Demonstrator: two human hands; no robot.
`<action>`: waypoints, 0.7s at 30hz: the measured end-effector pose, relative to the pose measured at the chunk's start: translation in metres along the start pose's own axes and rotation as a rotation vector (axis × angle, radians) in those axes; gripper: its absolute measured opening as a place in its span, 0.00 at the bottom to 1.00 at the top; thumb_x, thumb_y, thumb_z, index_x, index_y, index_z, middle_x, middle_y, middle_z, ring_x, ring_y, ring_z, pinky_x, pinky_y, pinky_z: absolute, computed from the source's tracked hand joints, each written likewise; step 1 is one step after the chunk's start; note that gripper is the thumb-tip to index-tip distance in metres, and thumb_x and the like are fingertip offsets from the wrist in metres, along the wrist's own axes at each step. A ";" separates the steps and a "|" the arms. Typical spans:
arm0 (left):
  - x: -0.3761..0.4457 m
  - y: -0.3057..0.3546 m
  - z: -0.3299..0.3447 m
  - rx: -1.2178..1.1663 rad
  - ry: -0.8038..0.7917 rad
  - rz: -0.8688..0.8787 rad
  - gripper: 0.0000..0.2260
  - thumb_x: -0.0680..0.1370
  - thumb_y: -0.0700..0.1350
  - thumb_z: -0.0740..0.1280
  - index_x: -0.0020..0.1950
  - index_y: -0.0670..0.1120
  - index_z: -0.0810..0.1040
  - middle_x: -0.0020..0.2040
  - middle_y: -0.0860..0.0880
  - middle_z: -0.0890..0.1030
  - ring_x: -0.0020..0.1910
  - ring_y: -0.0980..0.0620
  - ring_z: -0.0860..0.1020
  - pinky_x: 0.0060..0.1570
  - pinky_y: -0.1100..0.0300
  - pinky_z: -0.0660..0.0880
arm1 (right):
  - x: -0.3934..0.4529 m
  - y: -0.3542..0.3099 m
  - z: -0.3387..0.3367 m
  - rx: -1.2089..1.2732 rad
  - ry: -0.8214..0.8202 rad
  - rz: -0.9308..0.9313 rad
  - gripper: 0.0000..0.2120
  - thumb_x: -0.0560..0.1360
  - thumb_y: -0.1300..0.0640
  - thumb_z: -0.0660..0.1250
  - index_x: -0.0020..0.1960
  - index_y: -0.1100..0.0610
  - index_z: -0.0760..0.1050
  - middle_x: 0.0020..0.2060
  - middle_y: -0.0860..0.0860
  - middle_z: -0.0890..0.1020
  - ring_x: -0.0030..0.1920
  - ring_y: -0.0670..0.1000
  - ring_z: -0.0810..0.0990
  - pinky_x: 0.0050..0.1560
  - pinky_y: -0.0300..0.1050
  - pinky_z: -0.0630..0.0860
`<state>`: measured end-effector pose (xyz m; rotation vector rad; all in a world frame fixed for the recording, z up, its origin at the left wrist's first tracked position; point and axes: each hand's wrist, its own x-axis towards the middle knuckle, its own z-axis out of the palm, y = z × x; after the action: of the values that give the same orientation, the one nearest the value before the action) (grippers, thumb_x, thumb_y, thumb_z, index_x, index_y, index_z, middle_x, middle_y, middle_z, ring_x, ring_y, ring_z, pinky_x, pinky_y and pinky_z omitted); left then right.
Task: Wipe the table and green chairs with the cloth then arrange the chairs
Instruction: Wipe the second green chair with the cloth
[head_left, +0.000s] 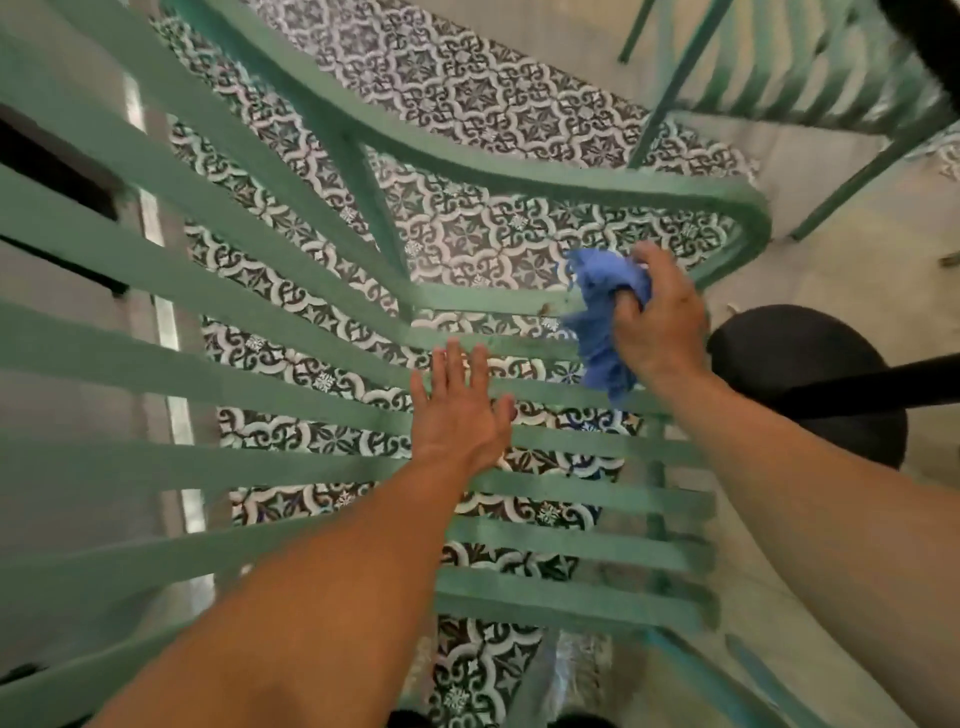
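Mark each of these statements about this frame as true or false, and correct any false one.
1. The right hand grips a bunched blue cloth. True.
2. The left hand holds a spray bottle. False: it lies flat, fingers straight, on the slats of the green chair and holds nothing.
3. The cloth is at the slats near the chair's curved edge. True.
4. The floor under the chair is plain wood. False: patterned tiles show between the slats.
5. Only one green chair is in view. False: a second green chair stands at the upper right.
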<state>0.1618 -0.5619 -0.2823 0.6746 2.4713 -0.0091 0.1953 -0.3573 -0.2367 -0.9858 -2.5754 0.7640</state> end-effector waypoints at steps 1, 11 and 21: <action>0.008 -0.004 0.013 0.014 0.012 -0.001 0.31 0.82 0.60 0.44 0.79 0.48 0.36 0.78 0.42 0.35 0.77 0.43 0.35 0.73 0.40 0.35 | 0.008 0.011 0.008 -0.023 0.067 -0.013 0.19 0.76 0.59 0.61 0.67 0.54 0.73 0.60 0.59 0.76 0.56 0.62 0.75 0.51 0.52 0.71; 0.042 -0.040 0.104 -0.054 0.153 0.015 0.31 0.80 0.63 0.41 0.78 0.52 0.34 0.78 0.46 0.33 0.76 0.44 0.33 0.72 0.38 0.35 | 0.022 0.049 0.154 -0.441 -0.177 0.019 0.25 0.79 0.49 0.54 0.75 0.54 0.57 0.76 0.61 0.54 0.74 0.65 0.53 0.71 0.63 0.52; 0.040 -0.045 0.096 -0.055 0.125 0.017 0.30 0.81 0.60 0.44 0.80 0.49 0.40 0.80 0.45 0.38 0.78 0.43 0.37 0.73 0.36 0.39 | -0.024 -0.026 0.202 -0.422 -0.483 -0.418 0.28 0.80 0.52 0.55 0.78 0.54 0.53 0.78 0.55 0.51 0.76 0.62 0.49 0.73 0.61 0.52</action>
<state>0.1627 -0.5972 -0.3904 0.6914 2.5745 0.1103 0.1118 -0.4659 -0.3893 -0.3393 -3.2960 0.3813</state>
